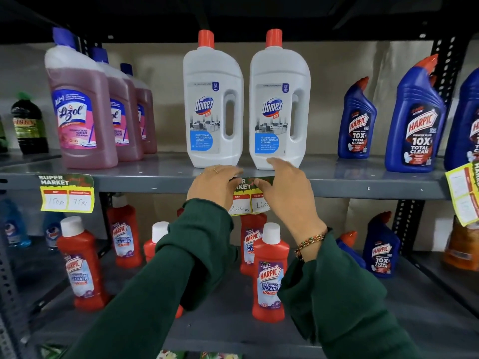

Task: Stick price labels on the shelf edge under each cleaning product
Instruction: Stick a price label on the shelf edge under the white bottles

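A price label [246, 200] with a green "Super Market" top and white price boxes lies against the grey shelf edge [145, 183], right under two white Domex bottles [213, 104] [280, 104]. My left hand [215, 186] covers the label's left side and my right hand [282, 187] its right side, fingers pressing it to the edge. Both hands hide much of the label. Another label [67, 193] hangs on the edge under the pink Lizol bottles [80, 107]. A third yellow label [464, 193] hangs at the far right under the blue Harpic bottles [414, 117].
Red Harpic bathroom cleaner bottles [269, 270] stand on the lower shelf right below my arms. More blue Harpic bottles [381, 247] stand at the lower right. A dark green bottle [28, 125] sits at the far left. Black slotted uprights [445, 63] frame the shelf.
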